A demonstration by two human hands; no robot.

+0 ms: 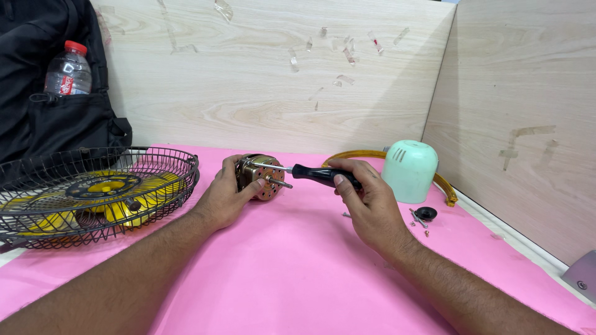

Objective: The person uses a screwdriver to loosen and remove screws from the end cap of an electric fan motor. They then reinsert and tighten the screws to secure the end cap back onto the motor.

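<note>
Two hands meet on one fan motor (261, 176), which sits on the pink mat (298, 273) toward the desk's back edge, near the middle. My left hand (226, 197) is clamped around the motor from the left, thumb against its face. My right hand (366, 201) is closed on the black handle of a screwdriver (313, 174), its tip at the motor's top. A wire fan guard (93, 192) holding yellow blades lies at the left edge. A mint-green cover (410, 170), a black knob (426, 213) and loose screws (417, 218) lie toward the right edge.
</note>
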